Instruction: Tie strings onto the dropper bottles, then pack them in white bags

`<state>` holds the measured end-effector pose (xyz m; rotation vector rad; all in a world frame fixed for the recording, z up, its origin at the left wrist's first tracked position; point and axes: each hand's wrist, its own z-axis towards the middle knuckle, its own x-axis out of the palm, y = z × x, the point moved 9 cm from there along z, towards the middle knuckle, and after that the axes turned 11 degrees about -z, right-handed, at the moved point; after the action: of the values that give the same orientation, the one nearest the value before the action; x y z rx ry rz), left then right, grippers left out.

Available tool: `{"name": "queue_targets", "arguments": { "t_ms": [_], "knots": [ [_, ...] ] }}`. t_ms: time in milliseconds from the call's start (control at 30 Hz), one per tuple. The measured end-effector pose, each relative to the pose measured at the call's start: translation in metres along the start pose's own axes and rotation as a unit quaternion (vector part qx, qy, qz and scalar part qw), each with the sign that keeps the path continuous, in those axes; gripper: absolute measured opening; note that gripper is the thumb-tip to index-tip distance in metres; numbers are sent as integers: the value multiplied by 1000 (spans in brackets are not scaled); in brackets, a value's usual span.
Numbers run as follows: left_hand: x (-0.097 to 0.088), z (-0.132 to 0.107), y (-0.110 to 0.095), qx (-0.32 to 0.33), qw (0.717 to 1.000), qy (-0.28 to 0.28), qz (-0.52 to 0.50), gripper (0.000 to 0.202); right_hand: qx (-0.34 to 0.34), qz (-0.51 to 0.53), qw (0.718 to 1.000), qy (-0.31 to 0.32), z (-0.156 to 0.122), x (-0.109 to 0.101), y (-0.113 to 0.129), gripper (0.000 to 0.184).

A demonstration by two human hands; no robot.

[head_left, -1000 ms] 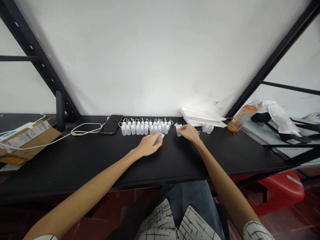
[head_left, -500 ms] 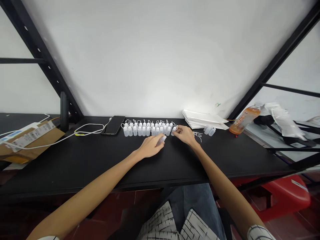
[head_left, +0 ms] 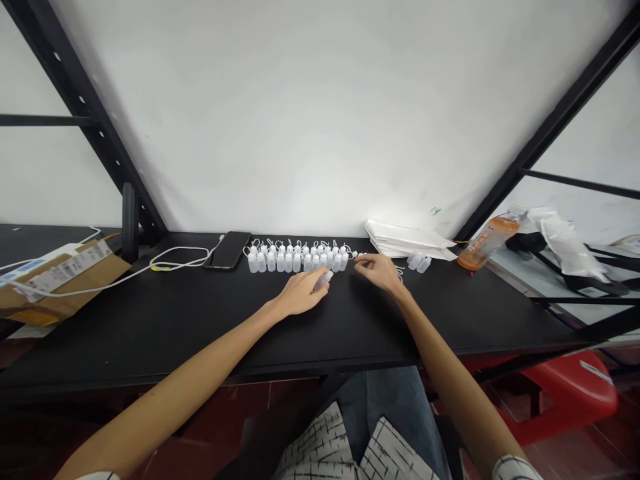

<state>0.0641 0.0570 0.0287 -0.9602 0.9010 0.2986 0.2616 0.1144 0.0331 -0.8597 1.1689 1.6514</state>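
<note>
My left hand (head_left: 303, 291) is closed around a small translucent squeeze bottle (head_left: 323, 280), its white tip sticking out past the thumb and fingers. My right hand (head_left: 379, 272) hovers low over the table just right of the bottle rows, fingers bent and slightly apart, with nothing visible in them. Small white caps (head_left: 356, 255) lie close beyond its fingertips. Several small bottles (head_left: 293, 261) with white tops and looped cap straps stand upright in tight rows along the wall side of the table. Thin white straps (head_left: 400, 272) show partly behind the right hand.
On the black table (head_left: 200, 333), a phone (head_left: 228, 251) with a white cable (head_left: 175, 259) lies left of the rows. To the right are white paper sheets (head_left: 407, 237), loose capless bottles (head_left: 419, 263) and an orange drink bottle (head_left: 489, 241). A cardboard parcel (head_left: 75, 283) sits far left.
My right hand has let go of the small bottle at the right end of the rows and moved slightly right. The left hand keeps its bottle in the same place.
</note>
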Motion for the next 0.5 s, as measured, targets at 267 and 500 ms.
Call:
{"name": "queue_targets", "arguments": {
  "t_ms": [267, 500],
  "knots": [
    [0, 1, 2, 6, 1000, -2, -6, 32, 100, -158, 977, -106, -3, -40, -67, 28],
    [0, 1, 1, -6, 1000, 4, -14, 31, 123, -169, 977, -51, -8, -35, -75, 23]
  ]
}}
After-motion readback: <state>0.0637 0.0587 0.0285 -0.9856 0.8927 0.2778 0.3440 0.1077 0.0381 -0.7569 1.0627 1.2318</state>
